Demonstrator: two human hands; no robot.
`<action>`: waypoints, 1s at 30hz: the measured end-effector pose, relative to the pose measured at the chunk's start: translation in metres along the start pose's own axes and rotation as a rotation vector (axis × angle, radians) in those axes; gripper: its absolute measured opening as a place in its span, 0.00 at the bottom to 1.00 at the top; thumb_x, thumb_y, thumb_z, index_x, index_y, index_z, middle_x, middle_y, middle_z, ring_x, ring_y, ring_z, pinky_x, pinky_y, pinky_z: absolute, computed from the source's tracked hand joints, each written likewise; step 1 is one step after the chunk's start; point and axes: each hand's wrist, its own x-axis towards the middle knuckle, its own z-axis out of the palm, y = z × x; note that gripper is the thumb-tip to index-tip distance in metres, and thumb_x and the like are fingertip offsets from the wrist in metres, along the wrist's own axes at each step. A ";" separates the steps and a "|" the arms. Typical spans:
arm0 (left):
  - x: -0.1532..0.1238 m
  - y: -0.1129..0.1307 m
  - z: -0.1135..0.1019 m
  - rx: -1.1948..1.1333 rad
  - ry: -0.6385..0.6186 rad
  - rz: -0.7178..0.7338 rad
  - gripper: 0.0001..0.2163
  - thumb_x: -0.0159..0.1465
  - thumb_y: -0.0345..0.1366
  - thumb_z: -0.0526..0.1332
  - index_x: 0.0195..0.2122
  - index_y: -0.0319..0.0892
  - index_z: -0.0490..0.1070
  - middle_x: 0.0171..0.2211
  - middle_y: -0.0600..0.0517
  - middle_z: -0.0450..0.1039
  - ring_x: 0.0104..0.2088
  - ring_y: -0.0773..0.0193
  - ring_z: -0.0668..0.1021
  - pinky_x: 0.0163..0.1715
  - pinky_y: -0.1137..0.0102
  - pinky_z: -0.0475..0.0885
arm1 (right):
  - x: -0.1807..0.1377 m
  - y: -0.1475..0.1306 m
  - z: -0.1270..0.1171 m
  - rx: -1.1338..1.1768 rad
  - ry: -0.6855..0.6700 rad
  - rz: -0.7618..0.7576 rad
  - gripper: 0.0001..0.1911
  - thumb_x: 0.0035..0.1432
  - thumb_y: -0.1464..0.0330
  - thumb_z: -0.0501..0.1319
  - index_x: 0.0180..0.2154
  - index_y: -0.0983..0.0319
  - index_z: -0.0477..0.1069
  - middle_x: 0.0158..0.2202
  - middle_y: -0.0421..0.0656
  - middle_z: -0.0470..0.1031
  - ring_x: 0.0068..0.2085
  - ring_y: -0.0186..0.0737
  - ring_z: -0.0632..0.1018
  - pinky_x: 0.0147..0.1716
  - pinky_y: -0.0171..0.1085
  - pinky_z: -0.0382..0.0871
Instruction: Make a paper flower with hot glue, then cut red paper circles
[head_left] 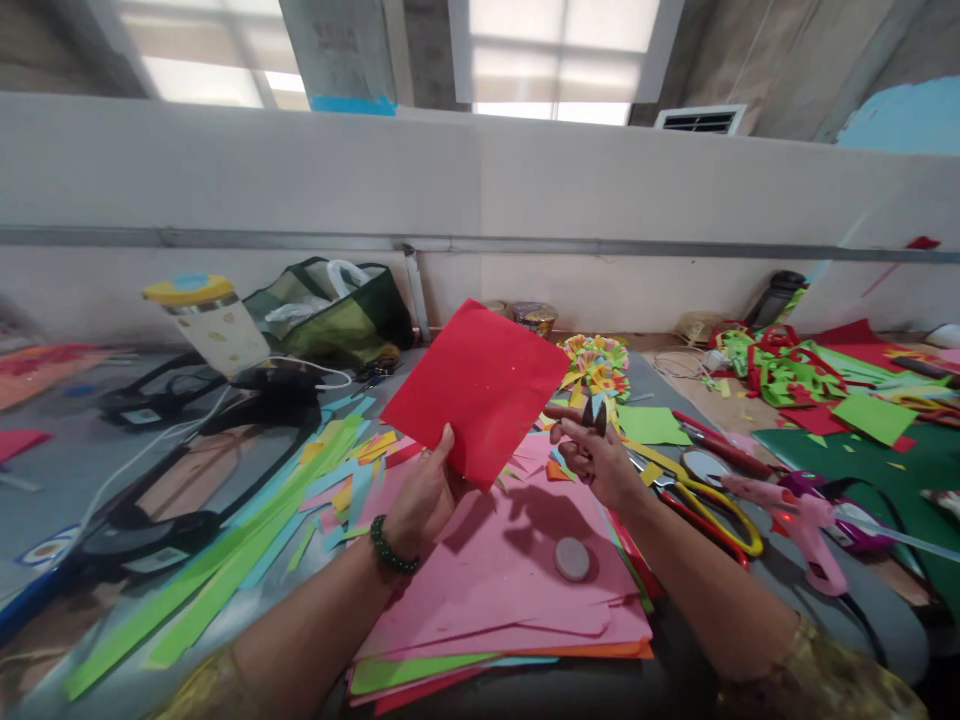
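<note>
A square sheet of red paper [480, 385] is tilted up in front of me, its lower corner pinched by my left hand [431, 490], thumb on the near face. Just right of the sheet, my right hand [596, 460] is closed around a small dark tool with two pointed tips [595, 415]; its handle is hidden in the palm. The index finger stretches toward the sheet's right edge. Beneath both hands lies a stack of pink paper [480, 600], with other colours showing along its edges. A round white disc [572, 558] rests on the stack.
Yellow-handled scissors [720, 515] and a pink glue gun [806, 530] lie right. Paper strips [247, 540] and black frames [217, 490] spread left. Behind stand a tumbler [214, 325], a green bag [330, 315] and a paper-flower cluster [596, 365], before a white partition [300, 170].
</note>
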 end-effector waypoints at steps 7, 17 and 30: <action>0.005 -0.007 -0.013 0.095 -0.096 0.004 0.05 0.66 0.35 0.64 0.40 0.41 0.77 0.33 0.51 0.83 0.28 0.64 0.82 0.28 0.74 0.77 | 0.002 -0.005 0.006 -0.075 0.179 -0.101 0.25 0.35 0.51 0.73 0.20 0.58 0.61 0.13 0.32 0.62 0.13 0.24 0.54 0.12 0.31 0.39; -0.001 -0.013 -0.009 0.178 -0.039 -0.075 0.02 0.60 0.29 0.69 0.34 0.37 0.79 0.32 0.49 0.82 0.27 0.65 0.81 0.28 0.73 0.78 | -0.003 0.001 0.011 -0.003 0.164 -0.050 0.30 0.35 0.42 0.70 0.27 0.59 0.67 0.13 0.28 0.54 0.15 0.24 0.51 0.13 0.31 0.40; -0.010 -0.015 -0.011 0.164 -0.080 0.016 0.14 0.45 0.36 0.78 0.32 0.38 0.80 0.28 0.52 0.81 0.25 0.64 0.80 0.24 0.73 0.76 | 0.000 -0.001 0.011 0.010 0.223 0.209 0.34 0.25 0.44 0.74 0.28 0.60 0.67 0.17 0.30 0.63 0.14 0.21 0.49 0.13 0.29 0.36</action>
